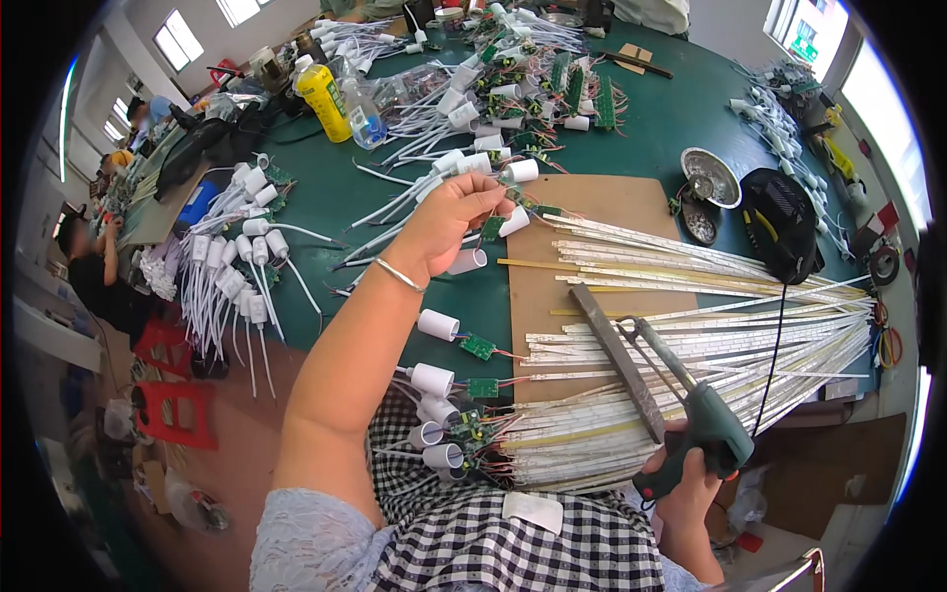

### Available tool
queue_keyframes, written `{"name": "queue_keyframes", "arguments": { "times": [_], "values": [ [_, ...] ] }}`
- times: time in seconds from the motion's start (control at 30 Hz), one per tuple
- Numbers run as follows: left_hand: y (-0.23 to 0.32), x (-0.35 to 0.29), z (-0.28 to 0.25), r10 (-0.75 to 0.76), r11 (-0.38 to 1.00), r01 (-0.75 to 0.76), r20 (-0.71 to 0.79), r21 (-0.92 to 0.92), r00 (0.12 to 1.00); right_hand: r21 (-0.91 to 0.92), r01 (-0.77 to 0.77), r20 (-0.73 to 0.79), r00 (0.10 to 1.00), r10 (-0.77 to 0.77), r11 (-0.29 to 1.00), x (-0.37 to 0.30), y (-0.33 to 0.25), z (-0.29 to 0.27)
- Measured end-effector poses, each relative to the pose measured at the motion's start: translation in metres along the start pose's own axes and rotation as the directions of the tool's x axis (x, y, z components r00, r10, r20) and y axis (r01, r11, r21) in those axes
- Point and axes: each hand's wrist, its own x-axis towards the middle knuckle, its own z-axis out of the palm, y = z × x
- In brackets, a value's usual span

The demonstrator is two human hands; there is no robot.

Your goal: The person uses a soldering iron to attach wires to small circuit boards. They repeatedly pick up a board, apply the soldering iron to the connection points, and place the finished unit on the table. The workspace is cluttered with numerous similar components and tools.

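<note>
My left hand (pixel 457 219) reaches to the far edge of the brown board, thumb and fingertips pinched on a small green circuit board (pixel 491 228) partly hidden by the fingers. White cylindrical caps (pixel 522 171) lie right beside those fingers. In my right hand (pixel 694 485) is a green pistol-shaped soldering gun (pixel 712 431), its metal nose pointing up and left over the strips. Long thin LED strips (pixel 671 343) fan across the brown board (pixel 612 194), several wired to circuit boards and white caps (pixel 431 379). A flat dark metal bar (pixel 619 362) rests across the strips.
White caps with cables and circuit boards (pixel 493 84) heap at the back, and another cable bunch (pixel 237 266) hangs at the left edge. A yellow bottle (pixel 323 99), a metal bowl (pixel 711 176) and a black cap (pixel 781 225) stand around. Another person (pixel 99 266) sits far left.
</note>
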Motion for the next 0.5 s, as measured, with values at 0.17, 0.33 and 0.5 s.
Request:
{"name": "queue_keyframes", "arguments": {
  "times": [0.17,0.33,0.5],
  "values": [
    [0.017,-0.042,0.008,-0.037,0.982,0.016,0.106,0.189,0.994,-0.016,-0.013,-0.003,1.0,0.012,1.0,-0.001,-0.001,0.002],
    [0.034,-0.111,0.039,-0.079,0.235,-0.281,0.307,0.93,0.948,-0.046,-0.05,-0.011,0.999,0.05,0.998,-0.003,0.001,-0.001],
    [-0.011,-0.164,0.055,0.067,0.176,-0.287,0.279,0.942,0.958,-0.035,-0.075,0.068,0.995,0.077,0.997,0.002,0.005,-0.001]
  ]
}}
